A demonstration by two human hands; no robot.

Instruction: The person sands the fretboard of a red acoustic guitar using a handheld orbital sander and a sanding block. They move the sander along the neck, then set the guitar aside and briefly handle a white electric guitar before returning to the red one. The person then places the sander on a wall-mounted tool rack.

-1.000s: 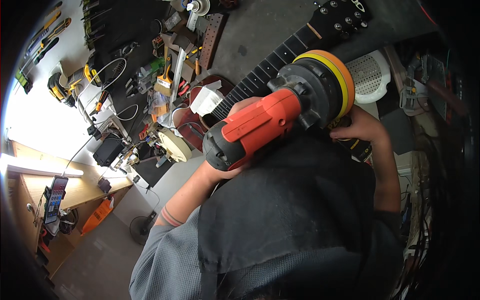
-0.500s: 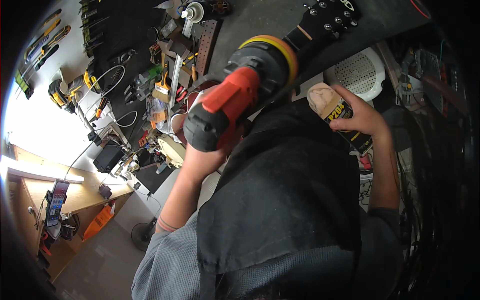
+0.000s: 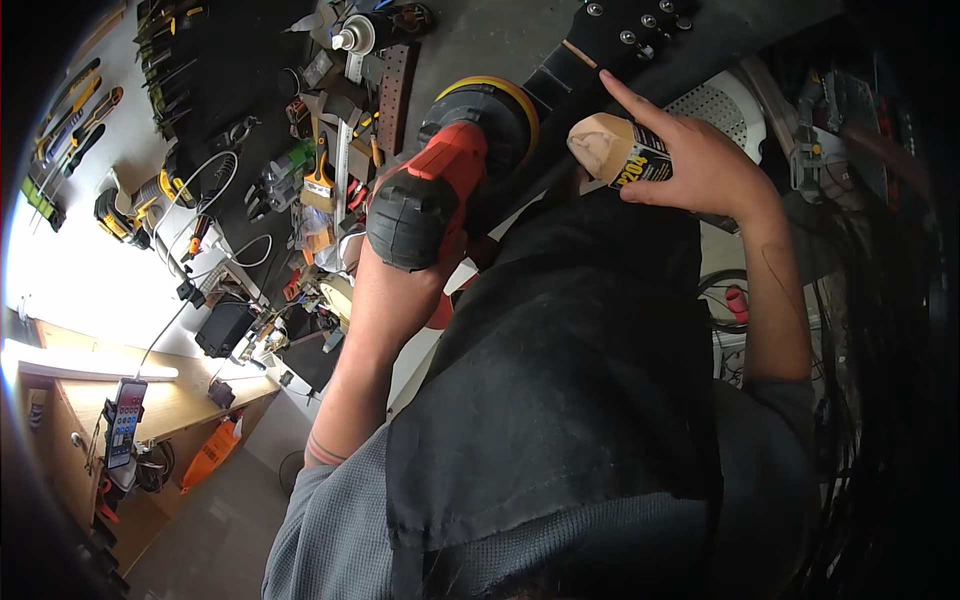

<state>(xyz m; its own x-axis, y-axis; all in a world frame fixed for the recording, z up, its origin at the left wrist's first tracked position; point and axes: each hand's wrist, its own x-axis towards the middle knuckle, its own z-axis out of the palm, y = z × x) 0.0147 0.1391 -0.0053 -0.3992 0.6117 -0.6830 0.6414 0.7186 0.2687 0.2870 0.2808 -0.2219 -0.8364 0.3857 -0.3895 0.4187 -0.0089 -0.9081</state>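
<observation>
My left hand [image 3: 408, 290] is closed round the handle of a red and black polisher [image 3: 452, 160]. The tool hides most of its fingers. The polisher's round pad [image 3: 532, 120], yellow at the edge, is beside a dark guitar neck [image 3: 548, 90]; I cannot tell whether they touch. At the top, the black headstock [image 3: 630, 25] carries several silver tuners. My right hand [image 3: 700, 165] grips a black cylinder [image 3: 640, 162] with yellow print and a tan, marbled end. Its thumb lies along the near side, while the index finger points out by the pale nut [image 3: 580, 52].
On the dark bench at left lie a spray can [image 3: 355, 36], a perforated reddish-brown bar [image 3: 393, 98], a paintbrush [image 3: 319, 180] and other clutter. A white perforated round seat [image 3: 738, 115] stands at right. A phone [image 3: 123, 428] hangs by the wooden desk [image 3: 75, 375] at lower left.
My right hand has moved left and up with the cylinder, its index finger now stretched toward the guitar. The polisher has shifted slightly left and up, and the view has shifted too.
</observation>
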